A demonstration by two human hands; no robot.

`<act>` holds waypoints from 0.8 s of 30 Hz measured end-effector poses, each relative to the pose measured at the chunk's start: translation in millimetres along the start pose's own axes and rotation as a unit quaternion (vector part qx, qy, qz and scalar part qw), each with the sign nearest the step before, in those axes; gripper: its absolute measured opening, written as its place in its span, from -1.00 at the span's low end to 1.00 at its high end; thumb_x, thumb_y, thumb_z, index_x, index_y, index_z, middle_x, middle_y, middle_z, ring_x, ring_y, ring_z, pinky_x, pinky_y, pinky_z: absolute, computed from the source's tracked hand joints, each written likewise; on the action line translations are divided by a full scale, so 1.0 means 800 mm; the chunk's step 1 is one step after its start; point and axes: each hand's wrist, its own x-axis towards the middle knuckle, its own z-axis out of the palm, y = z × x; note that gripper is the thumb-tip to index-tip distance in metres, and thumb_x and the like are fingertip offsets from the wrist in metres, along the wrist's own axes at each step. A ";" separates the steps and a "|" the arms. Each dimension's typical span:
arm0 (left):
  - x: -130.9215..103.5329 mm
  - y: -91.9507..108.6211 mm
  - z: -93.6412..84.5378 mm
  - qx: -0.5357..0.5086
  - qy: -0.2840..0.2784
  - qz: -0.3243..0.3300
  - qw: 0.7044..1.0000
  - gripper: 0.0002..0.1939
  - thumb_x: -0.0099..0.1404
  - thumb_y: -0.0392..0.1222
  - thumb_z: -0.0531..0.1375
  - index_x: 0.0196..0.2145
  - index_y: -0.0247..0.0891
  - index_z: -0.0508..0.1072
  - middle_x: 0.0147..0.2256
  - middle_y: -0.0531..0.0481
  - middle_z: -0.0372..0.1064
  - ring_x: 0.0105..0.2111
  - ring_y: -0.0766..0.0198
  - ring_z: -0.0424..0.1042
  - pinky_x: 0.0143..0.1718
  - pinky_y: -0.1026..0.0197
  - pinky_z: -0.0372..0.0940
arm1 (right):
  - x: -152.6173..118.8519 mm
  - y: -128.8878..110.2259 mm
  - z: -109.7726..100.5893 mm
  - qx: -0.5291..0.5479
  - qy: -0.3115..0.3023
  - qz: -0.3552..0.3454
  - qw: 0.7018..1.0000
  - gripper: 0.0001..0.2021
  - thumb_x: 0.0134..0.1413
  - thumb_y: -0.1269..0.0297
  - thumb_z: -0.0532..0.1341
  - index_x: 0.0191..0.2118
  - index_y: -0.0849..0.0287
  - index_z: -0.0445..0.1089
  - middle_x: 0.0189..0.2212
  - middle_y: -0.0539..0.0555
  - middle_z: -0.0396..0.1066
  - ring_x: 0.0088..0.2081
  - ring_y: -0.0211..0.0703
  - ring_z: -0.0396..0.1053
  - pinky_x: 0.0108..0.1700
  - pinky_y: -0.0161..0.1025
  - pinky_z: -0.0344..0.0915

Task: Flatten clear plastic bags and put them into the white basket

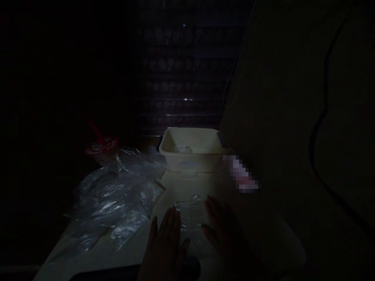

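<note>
In dim light, a clear plastic bag [191, 218] lies flat on the pale table [175, 183]. Along its left edge rests my left hand [165, 244], fingers stretched out and palm down. My right hand [219, 224] is at the bag's right side, its fingers apart and its thumb near the plastic. Neither hand is closed around anything. A heap of clear plastic bags [120, 199] spreads over the left part of the table. Beyond the hands stands a cream plastic basin [191, 162], with something clear and small inside it.
A cup with a red lid [102, 146] and red straw stands behind the heap at the left. A blurred pink and white item [241, 175] lies right of the basin. A dark object [191, 267] is at the near edge. A dark cable [313, 148] hangs at the right.
</note>
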 end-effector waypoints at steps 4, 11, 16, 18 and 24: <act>-0.003 -0.003 0.016 0.012 0.072 0.004 0.997 -0.44 0.16 0.02 -0.09 0.02 -0.42 0.09 -0.01 -0.19 0.13 0.06 0.12 -0.06 0.04 -0.03 -0.34 | 0.000 0.001 0.008 -0.020 0.034 -0.020 0.999 -0.51 0.02 0.17 -0.04 0.07 0.28 0.00 0.04 0.16 0.04 0.05 -0.05 0.01 -0.03 -0.03 -0.01; -0.009 0.000 0.066 0.018 0.135 -0.043 0.990 -0.41 0.17 -0.05 -0.10 0.10 -0.36 -0.12 -0.14 -0.16 0.30 -0.01 0.15 0.09 0.02 -0.08 -0.29 | 0.003 0.013 0.029 -0.024 0.078 -0.065 0.995 -0.41 0.01 0.15 -0.04 0.13 0.27 -0.21 0.02 0.18 0.09 -0.01 -0.03 0.10 -0.11 -0.05 0.07; -0.007 -0.005 0.059 0.039 0.132 -0.007 0.990 -0.52 0.16 -0.06 -0.09 0.01 -0.30 0.12 -0.13 -0.15 0.29 -0.03 0.16 0.11 0.02 -0.05 -0.30 | 0.003 0.010 0.024 -0.016 0.091 -0.052 0.994 -0.44 0.01 0.18 -0.05 0.13 0.25 -0.20 0.00 0.16 0.11 -0.02 -0.06 0.12 -0.11 -0.07 0.07; -0.007 -0.007 0.054 0.050 0.121 0.013 0.991 -0.56 0.15 -0.05 -0.07 -0.05 -0.30 0.21 -0.12 -0.14 0.28 -0.02 0.17 0.10 0.03 -0.02 -0.30 | 0.004 0.007 0.020 -0.016 0.084 -0.041 0.996 -0.47 0.02 0.19 -0.06 0.12 0.24 -0.13 0.01 0.15 0.10 -0.02 -0.06 0.12 -0.10 -0.07 0.06; -0.011 0.003 0.079 0.048 0.133 -0.051 0.989 -0.61 0.14 -0.09 -0.06 -0.11 -0.27 0.28 -0.17 -0.15 0.32 -0.08 0.10 0.18 -0.03 -0.11 -0.17 | 0.006 0.012 0.026 -0.048 0.096 -0.068 0.992 -0.51 0.01 0.16 -0.06 0.08 0.24 -0.01 -0.03 0.15 0.16 -0.04 -0.07 0.15 -0.13 -0.09 0.09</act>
